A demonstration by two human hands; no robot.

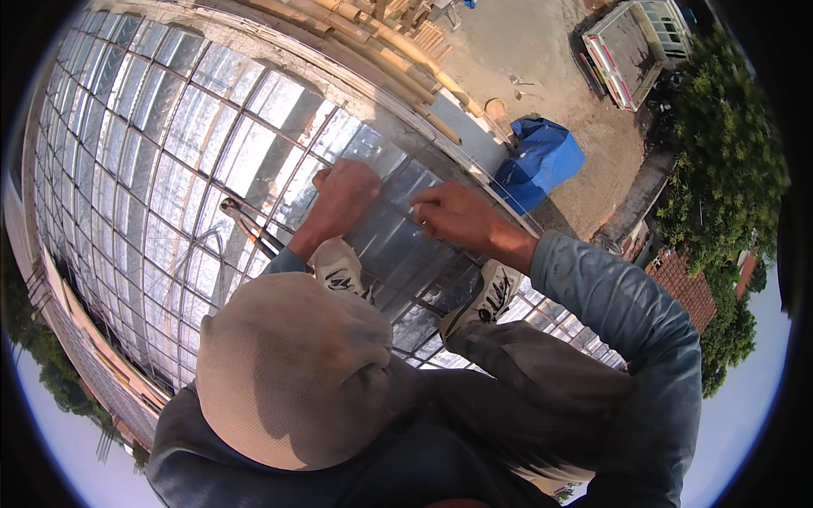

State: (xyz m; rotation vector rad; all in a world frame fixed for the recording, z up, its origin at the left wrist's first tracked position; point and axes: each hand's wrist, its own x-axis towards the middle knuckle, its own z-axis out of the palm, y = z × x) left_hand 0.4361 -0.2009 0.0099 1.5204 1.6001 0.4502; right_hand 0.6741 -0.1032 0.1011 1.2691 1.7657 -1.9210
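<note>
My left hand (349,193) is closed over a steel rebar grid (241,110) laid on shiny corrugated metal decking (203,135). To its right, my right hand (450,212) has its fingers curled in, with the index finger bent toward the left hand. The two hands are a short gap apart, and whatever they may hold is too small to make out. Left of my left hand, a pair of end-cutting nippers (246,224) with orange and dark handles lies on the bars. Thin bent wires (212,254) lie just below the nippers.
My shoes (340,267) stand on the grid. Beyond the concrete edge (385,118), the ground lies lower. Timber and bamboo poles (398,63), a blue tarp (542,161) and a truck with an open bed (631,51) are down there. Trees (720,144) stand at the right.
</note>
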